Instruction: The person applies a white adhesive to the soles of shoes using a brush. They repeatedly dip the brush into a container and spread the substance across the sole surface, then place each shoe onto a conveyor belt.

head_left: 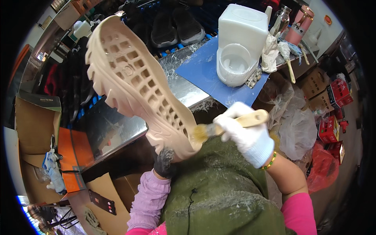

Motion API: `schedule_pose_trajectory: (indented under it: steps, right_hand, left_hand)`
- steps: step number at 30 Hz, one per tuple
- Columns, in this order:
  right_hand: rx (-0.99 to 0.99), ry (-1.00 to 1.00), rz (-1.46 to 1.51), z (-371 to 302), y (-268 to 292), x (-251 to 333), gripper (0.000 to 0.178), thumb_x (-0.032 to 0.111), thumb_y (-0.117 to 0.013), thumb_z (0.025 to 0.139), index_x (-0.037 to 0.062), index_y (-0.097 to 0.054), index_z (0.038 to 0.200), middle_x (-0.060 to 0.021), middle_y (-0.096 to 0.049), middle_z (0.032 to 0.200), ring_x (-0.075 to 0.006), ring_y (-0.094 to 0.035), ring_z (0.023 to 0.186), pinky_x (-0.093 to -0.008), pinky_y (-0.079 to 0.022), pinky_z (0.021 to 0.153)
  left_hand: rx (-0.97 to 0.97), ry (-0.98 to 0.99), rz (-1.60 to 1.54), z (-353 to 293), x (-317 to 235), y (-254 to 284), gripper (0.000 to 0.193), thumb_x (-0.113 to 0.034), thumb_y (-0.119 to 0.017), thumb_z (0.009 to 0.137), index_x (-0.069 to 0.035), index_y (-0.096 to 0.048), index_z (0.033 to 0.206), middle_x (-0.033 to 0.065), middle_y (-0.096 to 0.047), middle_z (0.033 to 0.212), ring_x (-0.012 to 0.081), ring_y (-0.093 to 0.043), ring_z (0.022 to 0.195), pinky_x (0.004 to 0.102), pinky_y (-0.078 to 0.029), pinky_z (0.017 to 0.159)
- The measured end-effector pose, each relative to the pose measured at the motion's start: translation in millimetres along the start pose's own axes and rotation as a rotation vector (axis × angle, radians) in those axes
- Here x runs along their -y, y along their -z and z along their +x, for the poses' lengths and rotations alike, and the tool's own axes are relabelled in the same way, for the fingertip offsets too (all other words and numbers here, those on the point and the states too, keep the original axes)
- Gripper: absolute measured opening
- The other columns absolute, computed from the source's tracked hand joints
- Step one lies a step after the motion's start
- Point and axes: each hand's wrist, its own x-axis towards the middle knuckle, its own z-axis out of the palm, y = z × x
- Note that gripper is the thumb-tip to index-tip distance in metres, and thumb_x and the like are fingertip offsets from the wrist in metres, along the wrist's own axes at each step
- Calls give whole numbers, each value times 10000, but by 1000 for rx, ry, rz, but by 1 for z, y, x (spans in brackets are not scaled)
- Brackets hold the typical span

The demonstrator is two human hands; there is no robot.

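Note:
A large beige shoe sole [150, 90], with a grid of square hollows inside, stands tilted in front of me. My left hand [164, 161], in a dark glove, grips its near end from below; part of the fingers is hidden behind the sole. In a white glove, my right hand [244, 131] is closed around a wooden-handled brush [254, 118]. The brush's yellowish bristles meet the inner rim at the sole's near end. Beyond, a white plastic container [243, 35] with a round cup-like opening [235, 62] holding pale liquid stands on a blue sheet [199, 76].
Dark shoes [188, 29] stand on the rack behind the metal bench [188, 94]. Glue-crusted brushes [288, 64], a pink tumbler [300, 25] and a steel bottle [281, 19] crowd the right. Plastic bags [295, 129] and red boxes [329, 129] lie below. Cardboard boxes [35, 129] and a phone [102, 201] are left.

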Motion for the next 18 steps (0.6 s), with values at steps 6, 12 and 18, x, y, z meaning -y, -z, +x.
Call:
schedule_pose_trajectory:
  steps: [6, 12, 18]
  right_hand:
    - [32, 788, -662, 11, -5, 15, 45, 72, -664, 896, 28, -671, 891, -93, -682, 805, -186, -668, 675, -276, -528, 642]
    - [-3, 742, -472, 12, -17, 37, 52, 96, -685, 878, 53, -680, 851, -58, -666, 779, -179, -644, 678, -297, -526, 628]
    - [-182, 626, -261, 43, 11, 34, 178, 175, -677, 944, 1, -676, 985, -31, -692, 880, -68, -607, 737, -242, -509, 672]
  left_hand:
    - [-147, -126, 401, -1, 3, -26, 521, -192, -436, 1015, 33, -339, 1474, 184, -554, 1382, 283, -566, 1259, 432, -419, 1111]
    - [-312, 35, 234, -17, 9, -30, 644, -148, -597, 935, -17, -313, 1498, 139, -536, 1389, 294, -563, 1256, 453, -440, 1102]
    - [-377, 8, 234, -10, 13, -48, 699, -259, -630, 911, -32, -319, 1495, 162, -502, 1426, 323, -544, 1276, 461, -444, 1098]
